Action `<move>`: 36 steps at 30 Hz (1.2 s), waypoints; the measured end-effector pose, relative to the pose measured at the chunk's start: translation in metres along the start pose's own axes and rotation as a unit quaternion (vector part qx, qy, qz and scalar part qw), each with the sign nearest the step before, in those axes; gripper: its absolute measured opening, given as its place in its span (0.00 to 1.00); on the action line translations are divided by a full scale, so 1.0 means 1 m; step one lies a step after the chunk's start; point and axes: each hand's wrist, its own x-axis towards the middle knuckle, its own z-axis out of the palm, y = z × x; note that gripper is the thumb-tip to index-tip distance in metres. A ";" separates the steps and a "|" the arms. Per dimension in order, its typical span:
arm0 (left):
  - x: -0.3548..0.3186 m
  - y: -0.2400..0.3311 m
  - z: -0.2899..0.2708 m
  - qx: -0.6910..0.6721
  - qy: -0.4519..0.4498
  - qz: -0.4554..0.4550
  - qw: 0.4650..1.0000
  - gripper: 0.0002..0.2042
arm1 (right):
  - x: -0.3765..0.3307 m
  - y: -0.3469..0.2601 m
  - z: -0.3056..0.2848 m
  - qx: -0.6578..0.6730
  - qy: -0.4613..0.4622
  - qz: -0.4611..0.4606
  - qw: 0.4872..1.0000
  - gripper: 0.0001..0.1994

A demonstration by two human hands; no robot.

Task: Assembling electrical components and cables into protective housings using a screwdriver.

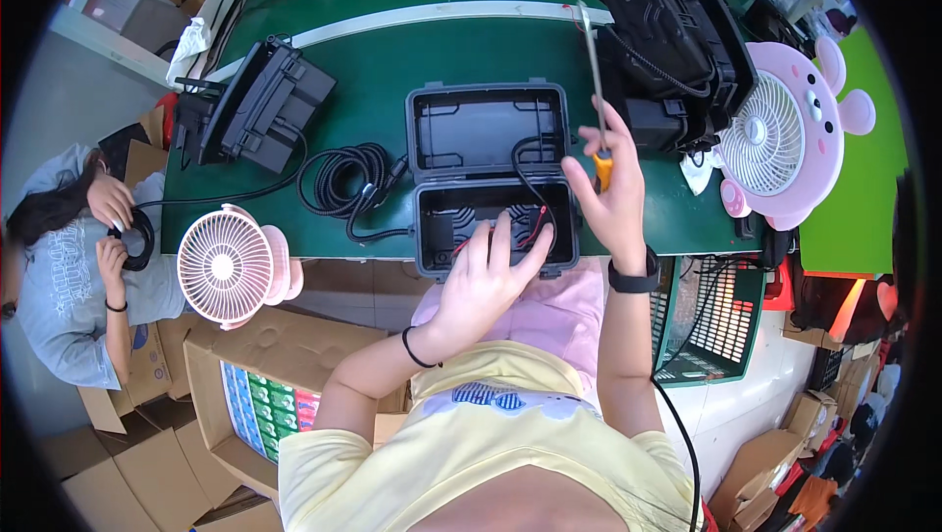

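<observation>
- Your left hand (483, 282) lies spread, fingers fanned over the near edge of the black plastic case (491, 179); its grip is loose and flat, closed on nothing, fingertips touching the rim of the lower tray.
- Your right hand (613, 193) has its grip curled tight round the orange handle of a screwdriver (595, 90), whose thin metal shaft points up and away from you.
- The case sits open in the middle of the green desk (383, 80), just in front of you: two boxy, round-cornered halves, matte and ribbed at the rim, hinged together.
- Red and black wires (535, 213) curl inside the lower half, close by your left fingertips.
- A corded black cable (343, 179) lies coiled to the left of the case, touching the desk.
- A round pink fan (228, 265) with a fine radial grille stands at the desk's near left edge.
- A second pink fan (775, 134), with ears, stands to the right.
- Bulky black plastic housings (677, 31) are stacked behind your right hand.
- Another person (69, 257) in grey sits at far left.
</observation>
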 end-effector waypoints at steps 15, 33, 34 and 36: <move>-0.007 -0.004 0.008 -0.004 0.095 0.059 0.994 0.24 | 0.021 0.007 0.004 0.265 -0.050 0.144 0.952 0.18; 0.029 -0.059 -0.002 -0.094 0.057 -0.155 0.982 0.24 | -0.025 -0.017 0.005 0.115 0.023 0.103 0.988 0.14; 0.024 -0.063 -0.006 -0.152 0.091 -0.176 0.968 0.21 | -0.025 -0.017 0.005 0.116 0.023 0.104 0.987 0.14; 0.006 -0.072 0.003 -0.182 0.185 -0.187 0.947 0.20 | -0.025 -0.018 0.008 0.070 0.033 0.076 0.994 0.14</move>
